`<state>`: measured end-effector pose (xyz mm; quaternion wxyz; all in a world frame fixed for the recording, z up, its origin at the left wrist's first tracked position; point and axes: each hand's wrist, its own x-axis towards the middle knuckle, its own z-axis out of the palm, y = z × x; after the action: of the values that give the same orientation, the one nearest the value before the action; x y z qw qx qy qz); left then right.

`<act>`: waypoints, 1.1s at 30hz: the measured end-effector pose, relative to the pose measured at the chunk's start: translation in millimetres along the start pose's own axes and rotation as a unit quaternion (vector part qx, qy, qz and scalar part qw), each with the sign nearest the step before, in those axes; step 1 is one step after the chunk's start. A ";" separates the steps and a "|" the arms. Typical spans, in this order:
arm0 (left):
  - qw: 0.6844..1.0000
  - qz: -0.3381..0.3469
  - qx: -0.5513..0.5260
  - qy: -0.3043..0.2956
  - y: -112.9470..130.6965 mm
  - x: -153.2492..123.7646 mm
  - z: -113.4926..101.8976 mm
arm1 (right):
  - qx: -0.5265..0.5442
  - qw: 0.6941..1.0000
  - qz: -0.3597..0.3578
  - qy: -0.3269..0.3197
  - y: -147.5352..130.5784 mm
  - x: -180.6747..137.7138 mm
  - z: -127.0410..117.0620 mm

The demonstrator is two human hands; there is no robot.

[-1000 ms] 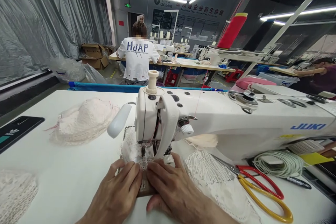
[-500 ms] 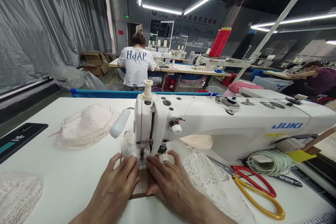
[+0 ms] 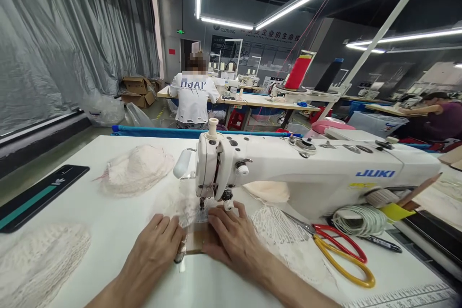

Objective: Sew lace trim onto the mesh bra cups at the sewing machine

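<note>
A white JUKI sewing machine (image 3: 274,159) stands before me, its presser foot (image 3: 202,203) above a brown metal plate (image 3: 195,238). Sheer white lace (image 3: 182,202) lies left of and under the foot. My left hand (image 3: 157,243) is left of the plate, its fingers curled together at the near edge of the lace; the fingertips are partly hidden. On the right of the foot, my right hand (image 3: 234,238) lies fairly flat, fingers stretched toward the needle area and thumb over the plate. Whether it touches the lace I cannot tell.
Lace pieces (image 3: 135,171) lie at left, with another (image 3: 46,260) closer and a dark phone-like slab (image 3: 43,195) beside them. At right are stringy white lace (image 3: 276,224), scissors (image 3: 344,260), coiled cord (image 3: 361,220) and a ruler (image 3: 407,296). A person (image 3: 193,94) sits ahead.
My left hand has moved left and slightly down, away from the foot, baring more of the plate. My right hand has barely moved. The view has shifted a little.
</note>
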<state>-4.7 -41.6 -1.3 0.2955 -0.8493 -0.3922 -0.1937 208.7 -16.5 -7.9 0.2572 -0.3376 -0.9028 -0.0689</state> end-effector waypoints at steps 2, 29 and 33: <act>1.000 -0.005 -0.022 0.020 11.1 -21.5 -14.3 | 0.021 0.999 -0.037 -0.018 -7.1 -0.1 -3.7; 0.805 -0.121 -0.467 -0.347 -20.4 18.8 -28.2 | 0.285 0.944 -0.166 -0.016 -14.6 -11.6 -15.8; 0.810 -0.129 -0.468 -0.328 -21.8 15.9 -27.4 | 0.377 0.919 -0.118 -0.011 -13.6 -7.7 -15.6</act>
<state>-14.6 -39.5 35.8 -0.3115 -0.8397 -0.4335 -0.1000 211.4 -35.9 2.2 0.3455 -0.1073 -0.8980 0.2503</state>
